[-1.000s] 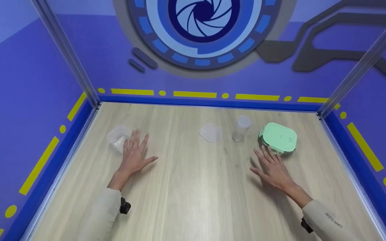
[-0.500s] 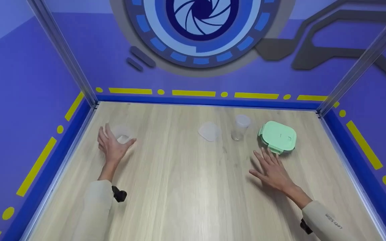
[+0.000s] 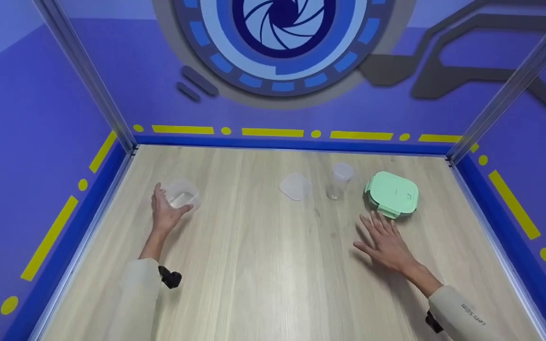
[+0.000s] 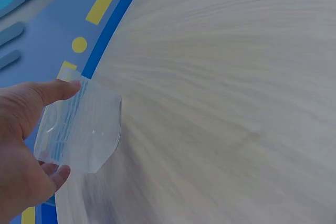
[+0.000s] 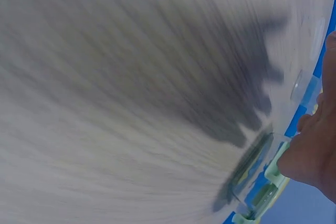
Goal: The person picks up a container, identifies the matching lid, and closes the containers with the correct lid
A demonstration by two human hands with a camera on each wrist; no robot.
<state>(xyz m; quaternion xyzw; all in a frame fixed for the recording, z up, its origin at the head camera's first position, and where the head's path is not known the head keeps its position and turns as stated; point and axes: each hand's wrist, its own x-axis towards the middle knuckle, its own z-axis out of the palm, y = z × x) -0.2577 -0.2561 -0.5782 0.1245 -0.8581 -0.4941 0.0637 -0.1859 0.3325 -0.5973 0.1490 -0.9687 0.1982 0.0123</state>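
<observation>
My left hand (image 3: 165,213) holds a clear plastic container (image 3: 183,193) on the left of the table, thumb on its near right side and fingers on its left. In the left wrist view the thumb and fingers span the container (image 4: 86,124); whether its base touches the table I cannot tell. My right hand (image 3: 386,246) hovers with spread fingers just in front of a food container with a mint-green clip lid (image 3: 393,193). In the right wrist view the right hand (image 5: 312,145) shows at the edge, casting a shadow on the table, with nothing visible in its grasp.
A translucent, flat, rounded lid (image 3: 295,186) lies mid-table towards the back. Right of it stands a clear jar with a whitish cap (image 3: 342,172), beside the mint-lidded container. Blue panels wall the wooden table (image 3: 273,265) at the back and both sides.
My left hand swung left around the clear container and then closed on it. The container has shifted slightly to the right. My right hand has stayed in nearly the same place.
</observation>
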